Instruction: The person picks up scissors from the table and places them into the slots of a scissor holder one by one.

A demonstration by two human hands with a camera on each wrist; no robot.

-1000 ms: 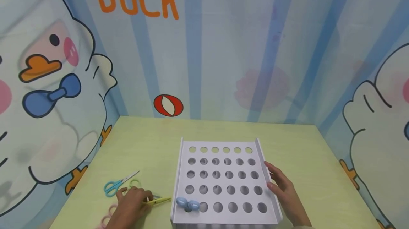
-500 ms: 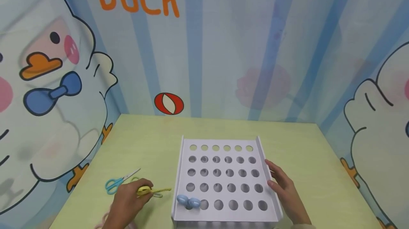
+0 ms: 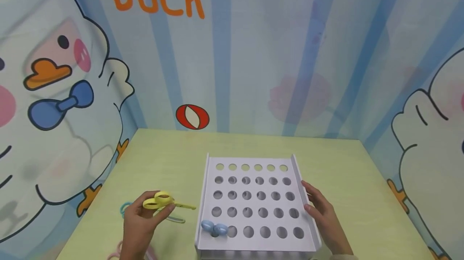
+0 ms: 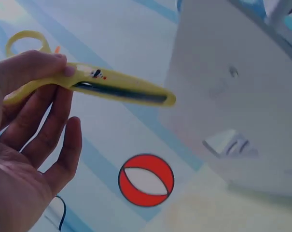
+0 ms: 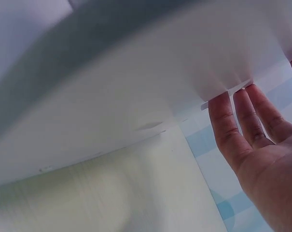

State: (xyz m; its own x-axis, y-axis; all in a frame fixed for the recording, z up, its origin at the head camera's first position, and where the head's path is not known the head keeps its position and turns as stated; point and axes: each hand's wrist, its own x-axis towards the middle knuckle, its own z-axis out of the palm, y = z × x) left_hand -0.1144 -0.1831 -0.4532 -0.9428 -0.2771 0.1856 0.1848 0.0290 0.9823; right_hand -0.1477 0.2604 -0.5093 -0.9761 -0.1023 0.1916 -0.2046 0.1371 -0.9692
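My left hand (image 3: pixel 142 215) pinches a pair of yellow scissors (image 3: pixel 162 200) by the handles, between thumb and fingers. The scissors are raised over the table, with the blade end toward the rack; in the left wrist view the yellow-edged blade (image 4: pixel 121 88) lies nearly level. A white rack (image 3: pixel 253 245) with rows of round holes stands beside it. At its front left hole sits a light blue two-lobed thing (image 3: pixel 214 228), like scissor handles. My right hand (image 3: pixel 324 213) rests its fingertips against the rack's right side wall (image 5: pixel 112 96), fingers fairly straight in the right wrist view.
On the table (image 3: pixel 174 151) left of the rack lie blue scissors (image 3: pixel 124 207), mostly hidden behind my left hand, and a pale green pair (image 3: pixel 175 219). Pink scissors (image 3: pixel 115 254) lie at the front left, partly covered by the arm. A printed duck curtain (image 3: pixel 246 50) stands behind.
My left hand has picked the yellow scissors up off the table, lifting them and turning them handles-up. The right hand has stayed at the rack's side.
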